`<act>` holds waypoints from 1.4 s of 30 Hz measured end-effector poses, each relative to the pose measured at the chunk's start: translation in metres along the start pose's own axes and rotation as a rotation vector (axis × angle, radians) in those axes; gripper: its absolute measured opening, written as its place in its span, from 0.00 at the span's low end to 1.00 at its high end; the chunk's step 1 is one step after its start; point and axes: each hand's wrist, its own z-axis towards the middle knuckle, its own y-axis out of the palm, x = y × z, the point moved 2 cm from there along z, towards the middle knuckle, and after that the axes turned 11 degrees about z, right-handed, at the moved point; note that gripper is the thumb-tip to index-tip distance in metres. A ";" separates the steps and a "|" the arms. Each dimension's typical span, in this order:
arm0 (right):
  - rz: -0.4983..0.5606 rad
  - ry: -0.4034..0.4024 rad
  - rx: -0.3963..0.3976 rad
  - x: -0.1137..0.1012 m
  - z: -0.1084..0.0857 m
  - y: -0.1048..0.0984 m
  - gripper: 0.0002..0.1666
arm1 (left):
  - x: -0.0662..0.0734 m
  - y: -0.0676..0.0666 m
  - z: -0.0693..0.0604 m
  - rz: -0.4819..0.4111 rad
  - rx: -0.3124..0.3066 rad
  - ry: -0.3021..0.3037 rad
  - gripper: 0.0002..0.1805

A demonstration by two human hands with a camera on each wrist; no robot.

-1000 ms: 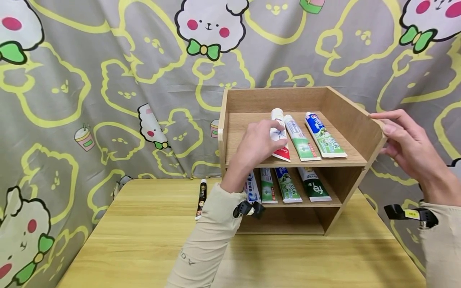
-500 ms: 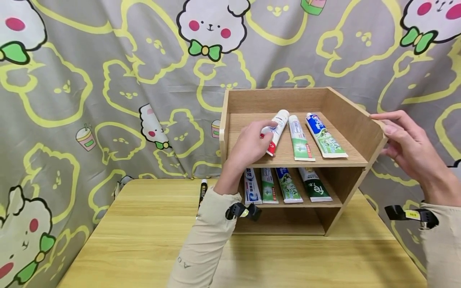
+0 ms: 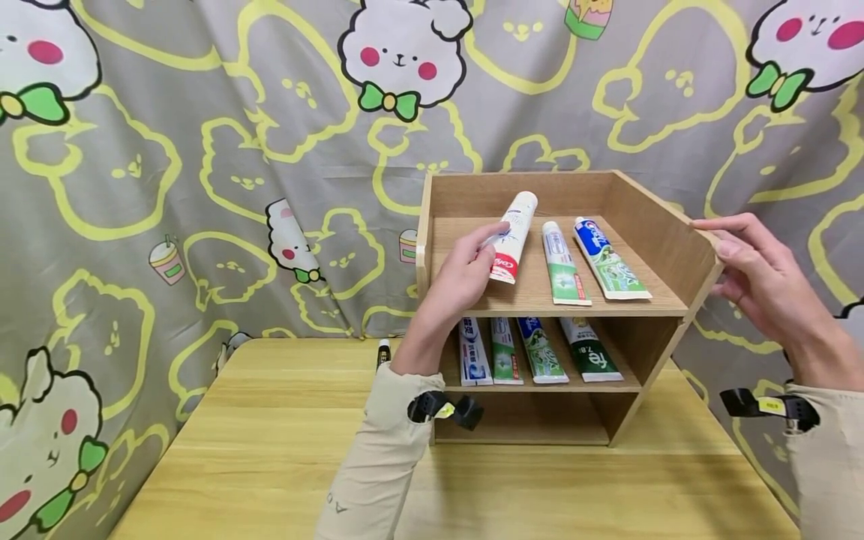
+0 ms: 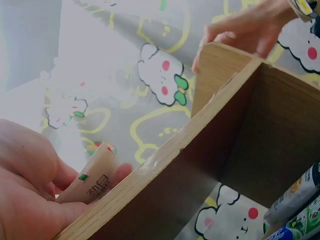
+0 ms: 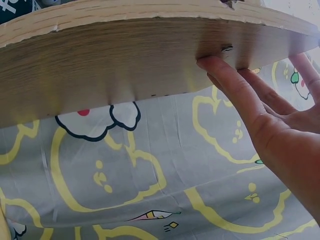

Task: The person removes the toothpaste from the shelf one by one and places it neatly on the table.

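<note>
Left grip (image 3: pixel 462 274) pinching a white-and-red tube (image 3: pixel 518 234) above a lipless shelf

The left grip is holding the tube between thumb and fingers, above the left half of the top shelf (image 3: pixel 447 232). The cap is pointing toward the back edge and slanting right; whether the red end is touching the wood, I cannot tell.

The fingers are covering only one side of the body, so a loosening pinch could be letting it roll. With nothing fencing the front edge, it could then be dropping to the surface (image 3: pixel 270 420). A low swing rightward could be knocking the green-and-white tube (image 3: pixel 565 266), lying near the middle.

The right grip (image 3: pixel 763 259) is resting with fingers extended against the right panel (image 3: pixel 664 240) at its front corner; pressing too hard could be shifting the unit.

Beyond, a blue-and-green tube (image 3: pixel 610 259) is lying toward the right edge, and four more tubes (image 3: pixel 542 352) are filling the middle compartment. The left panel (image 3: pixel 423 244) is limiting room beside the wrist. A black item (image 3: pixel 384 352) is showing near the surface's back edge, mostly hidden behind the left sleeve (image 3: pixel 378 457).
</note>
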 end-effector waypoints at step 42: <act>-0.050 0.009 0.026 0.001 -0.001 0.001 0.25 | -0.008 0.000 -0.055 -0.293 -0.032 0.289 0.38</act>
